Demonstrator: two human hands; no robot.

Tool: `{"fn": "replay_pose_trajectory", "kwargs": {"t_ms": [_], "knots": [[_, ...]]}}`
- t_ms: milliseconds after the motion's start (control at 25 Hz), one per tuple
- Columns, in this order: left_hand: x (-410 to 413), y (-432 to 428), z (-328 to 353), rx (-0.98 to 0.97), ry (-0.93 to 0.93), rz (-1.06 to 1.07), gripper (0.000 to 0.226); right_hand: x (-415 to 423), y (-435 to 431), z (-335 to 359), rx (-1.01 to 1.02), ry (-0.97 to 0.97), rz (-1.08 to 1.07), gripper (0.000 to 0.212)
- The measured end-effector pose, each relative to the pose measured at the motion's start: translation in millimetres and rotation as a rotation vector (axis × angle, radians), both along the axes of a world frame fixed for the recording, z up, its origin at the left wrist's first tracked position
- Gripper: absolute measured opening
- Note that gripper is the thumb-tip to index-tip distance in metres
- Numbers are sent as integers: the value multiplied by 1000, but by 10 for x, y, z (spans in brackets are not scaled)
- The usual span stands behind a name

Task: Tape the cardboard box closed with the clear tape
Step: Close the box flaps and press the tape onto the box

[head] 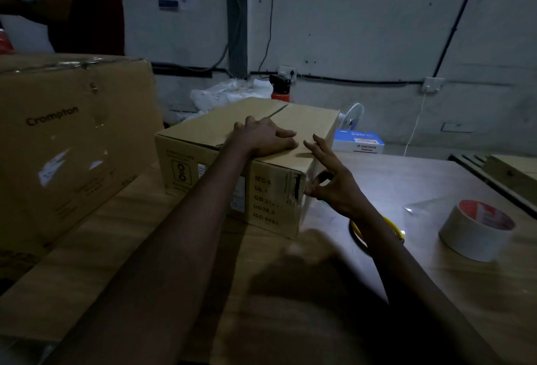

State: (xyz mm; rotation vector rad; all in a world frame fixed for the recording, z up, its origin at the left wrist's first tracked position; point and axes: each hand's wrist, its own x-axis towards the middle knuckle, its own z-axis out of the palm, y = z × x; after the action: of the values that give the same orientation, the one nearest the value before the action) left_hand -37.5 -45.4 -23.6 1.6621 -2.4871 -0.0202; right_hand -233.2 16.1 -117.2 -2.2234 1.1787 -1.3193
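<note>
A small cardboard box (pixel 308 126) stands on the wooden table (pixel 406 178), its top flaps folded down with the seam running away from me. My left hand (pixel 261 139) lies flat on the near part of the top. My right hand (pixel 334 181) hovers at the box's near right corner, thumb and forefinger pinched at the edge by a torn label, the other fingers spread. Whether a strip of clear tape is pinched there I cannot tell. A roll of clear tape (pixel 476 231) with a red-printed core sits on the table to the right, a loose end lifted.
A large Crompton carton (pixel 72 137) stands at the left. A yellow-handled tool (pixel 386 228) lies behind my right wrist. Beyond the box are a blue-white packet (pixel 359 143), a small fan and white bags against the wall. Wooden slats (pixel 499 178) at far right. A person stands at back left.
</note>
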Motion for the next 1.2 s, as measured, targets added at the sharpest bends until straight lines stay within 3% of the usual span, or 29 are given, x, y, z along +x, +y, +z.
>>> {"fn": "replay_pose_trajectory", "kwargs": {"t_ms": [160, 640, 1200], "knots": [[3, -5, 2, -3, -5, 3, 53, -27, -42, -79, -26, 74, -54, 109], [5, -43, -13, -1, 5, 0, 54, 10, -7, -106, -27, 141, -65, 124], [13, -44, -22, 0, 21, -4, 52, 626, 236, -43, -177, 126, -430, 95]]}}
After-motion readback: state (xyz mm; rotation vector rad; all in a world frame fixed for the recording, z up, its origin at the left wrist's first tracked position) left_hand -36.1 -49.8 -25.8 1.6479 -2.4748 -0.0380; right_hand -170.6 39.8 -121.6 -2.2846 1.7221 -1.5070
